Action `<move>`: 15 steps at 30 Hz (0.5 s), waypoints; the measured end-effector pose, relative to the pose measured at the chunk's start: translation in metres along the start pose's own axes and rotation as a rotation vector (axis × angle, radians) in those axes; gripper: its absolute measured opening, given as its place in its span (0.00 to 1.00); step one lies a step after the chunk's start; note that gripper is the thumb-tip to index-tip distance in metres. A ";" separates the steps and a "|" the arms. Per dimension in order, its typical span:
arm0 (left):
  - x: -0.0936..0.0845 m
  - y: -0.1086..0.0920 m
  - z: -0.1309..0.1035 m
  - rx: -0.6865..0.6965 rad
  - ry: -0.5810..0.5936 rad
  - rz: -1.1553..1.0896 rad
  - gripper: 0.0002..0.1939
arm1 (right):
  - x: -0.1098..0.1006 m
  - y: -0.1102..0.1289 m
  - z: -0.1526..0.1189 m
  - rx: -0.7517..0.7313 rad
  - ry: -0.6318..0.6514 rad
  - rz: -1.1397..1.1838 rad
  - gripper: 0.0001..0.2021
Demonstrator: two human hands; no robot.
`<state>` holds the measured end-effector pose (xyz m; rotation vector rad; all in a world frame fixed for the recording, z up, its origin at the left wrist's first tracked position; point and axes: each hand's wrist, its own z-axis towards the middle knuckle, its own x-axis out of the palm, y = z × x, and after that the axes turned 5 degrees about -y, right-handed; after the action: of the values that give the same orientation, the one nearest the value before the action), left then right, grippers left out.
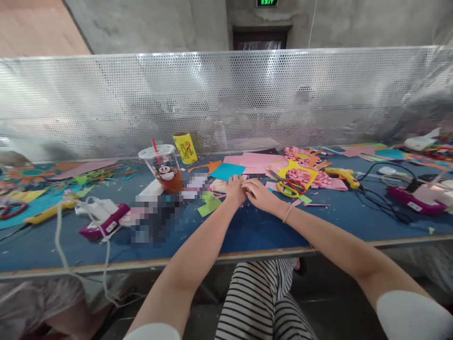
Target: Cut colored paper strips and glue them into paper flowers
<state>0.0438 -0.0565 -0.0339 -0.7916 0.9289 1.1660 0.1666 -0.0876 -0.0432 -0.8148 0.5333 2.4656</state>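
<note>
From my remote post, I see the left hand (pixel 235 190) and right hand (pixel 261 193) meet between the table's (pixel 339 212) front and back edges, grip too hidden to tell; pink paper (pixel 260 161) lies toward the back edge, yellow-handled scissors (pixel 287 190) nearby.

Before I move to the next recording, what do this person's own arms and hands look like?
The left hand and right hand wear no gloves. Both arms have short white sleeves. A thin, pale bracelet circles the right wrist; none shows on the left.
</note>
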 end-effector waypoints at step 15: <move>-0.006 -0.002 0.013 -0.013 0.004 -0.269 0.11 | -0.010 0.019 -0.009 -0.006 0.002 0.037 0.16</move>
<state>0.0469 -0.0479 -0.0226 -0.9000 0.7909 0.9366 0.1668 -0.1108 -0.0398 -0.8167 0.5464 2.5014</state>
